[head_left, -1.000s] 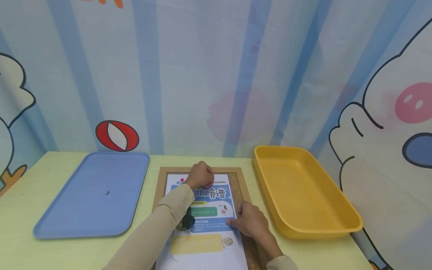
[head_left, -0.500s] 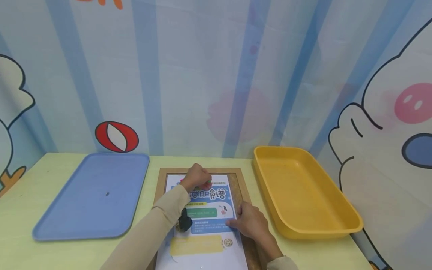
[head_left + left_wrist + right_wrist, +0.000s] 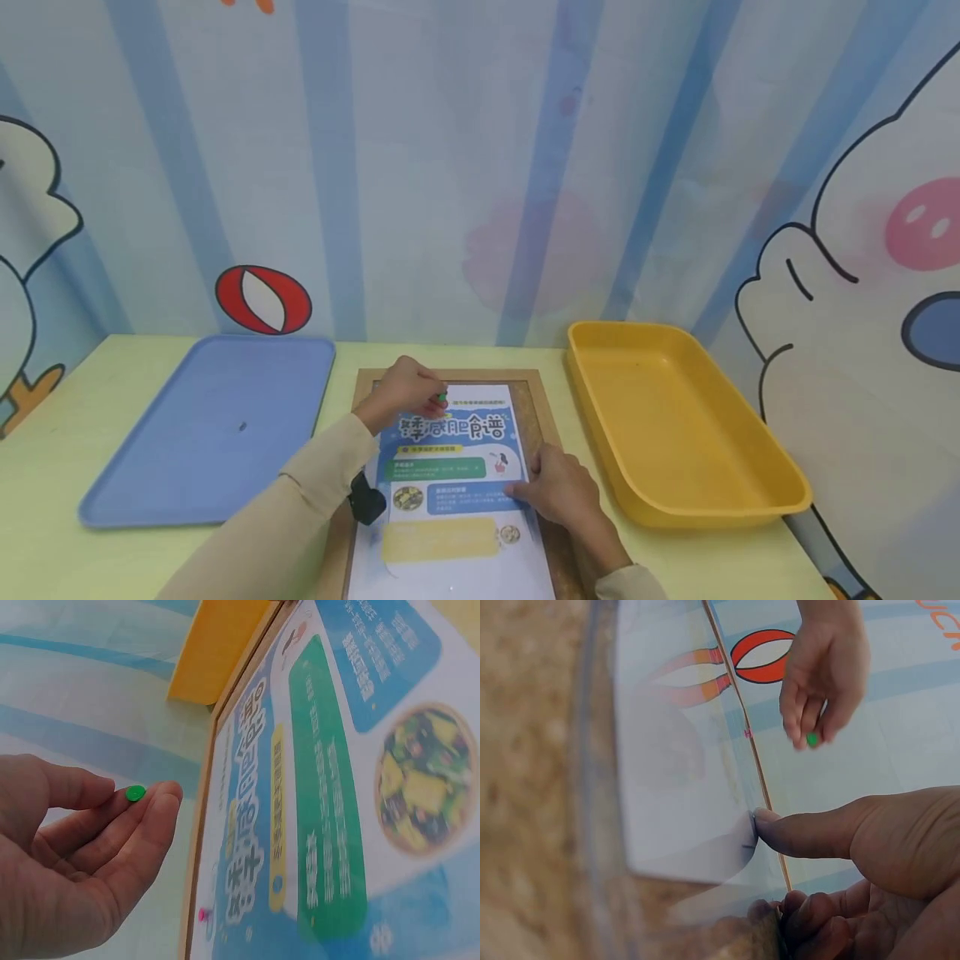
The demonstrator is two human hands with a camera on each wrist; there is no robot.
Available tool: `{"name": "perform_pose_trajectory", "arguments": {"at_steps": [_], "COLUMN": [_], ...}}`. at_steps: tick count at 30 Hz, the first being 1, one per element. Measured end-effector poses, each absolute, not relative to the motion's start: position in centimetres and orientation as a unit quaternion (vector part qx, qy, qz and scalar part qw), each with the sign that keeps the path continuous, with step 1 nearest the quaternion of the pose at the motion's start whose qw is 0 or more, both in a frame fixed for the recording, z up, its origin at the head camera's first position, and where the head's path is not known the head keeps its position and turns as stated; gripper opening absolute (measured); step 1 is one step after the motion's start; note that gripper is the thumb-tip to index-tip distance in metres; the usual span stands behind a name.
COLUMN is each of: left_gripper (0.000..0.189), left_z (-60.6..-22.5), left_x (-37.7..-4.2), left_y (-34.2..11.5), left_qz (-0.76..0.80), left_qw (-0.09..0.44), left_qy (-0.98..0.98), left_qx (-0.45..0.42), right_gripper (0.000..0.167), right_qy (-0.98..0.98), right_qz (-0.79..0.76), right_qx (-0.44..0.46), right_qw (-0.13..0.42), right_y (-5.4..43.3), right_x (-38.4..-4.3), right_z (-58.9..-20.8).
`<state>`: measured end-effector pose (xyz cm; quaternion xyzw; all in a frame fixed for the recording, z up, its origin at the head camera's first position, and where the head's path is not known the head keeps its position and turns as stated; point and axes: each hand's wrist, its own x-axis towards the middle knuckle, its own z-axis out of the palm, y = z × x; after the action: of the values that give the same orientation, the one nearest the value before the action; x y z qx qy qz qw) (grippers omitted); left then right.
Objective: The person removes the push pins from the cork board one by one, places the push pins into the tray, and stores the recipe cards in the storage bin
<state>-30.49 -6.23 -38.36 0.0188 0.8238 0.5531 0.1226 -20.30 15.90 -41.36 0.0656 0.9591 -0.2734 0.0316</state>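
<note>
Thumb and fingers of my left hand [image 3: 408, 389] pinch a small green pushpin [image 3: 135, 793], held up near the top left of a framed corkboard [image 3: 533, 400]. On the board lies a blue and white poster [image 3: 450, 467] with large lettering, colour blocks and food pictures. A pink pushpin [image 3: 204, 914] sits at the poster's top left area, visible in both wrist views. My right hand [image 3: 562, 492] grips the poster's right edge, its thumb [image 3: 810, 836] on the glossy sheet and its other fingers curled beside the edge, partly hidden.
To the left lies a blue tray [image 3: 202, 450] with a tiny dark speck on it. A deep yellow tub [image 3: 690, 508] stands right of the board. Behind the pale yellow table [image 3: 45, 500] hangs a striped cartoon curtain [image 3: 427, 183].
My left hand has moved left, lifting away from the poster's upper middle; the green pushpin now shows between its fingers, and more lettering is uncovered. My right hand stays in place.
</note>
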Motion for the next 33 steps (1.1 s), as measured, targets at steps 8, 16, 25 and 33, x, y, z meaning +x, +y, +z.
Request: {"name": "perform_pose_trajectory", "arguments": {"at_steps": [8, 16, 25, 33], "left_gripper": [0.024, 0.027, 0.033, 0.03], "left_z": [-38.6, -38.2, -38.2, -39.1], "left_x": [-29.3, -27.4, -25.6, -24.6], "left_y": [-10.7, -16.4, -22.8, -26.8], "left_qz": [0.542, 0.524, 0.515, 0.472], "left_qw": [0.122, 0.101, 0.085, 0.072], "left_qy": [0.832, 0.846, 0.853, 0.878], "left_qx": [-0.006, -0.008, 0.002, -0.03], "right_gripper": [0.038, 0.037, 0.037, 0.037], "right_qy": [0.96, 0.96, 0.963, 0.961], "right_qz": [-0.269, -0.269, -0.259, -0.265], "right_qx": [0.072, 0.072, 0.068, 0.076], "right_qw": [0.036, 0.042, 0.028, 0.032], "right_y": [16.0, 16.0, 16.0, 15.7], "right_x": [-20.2, -20.2, -20.3, -20.2], "right_z": [-41.6, -41.5, -41.0, -41.0]}}
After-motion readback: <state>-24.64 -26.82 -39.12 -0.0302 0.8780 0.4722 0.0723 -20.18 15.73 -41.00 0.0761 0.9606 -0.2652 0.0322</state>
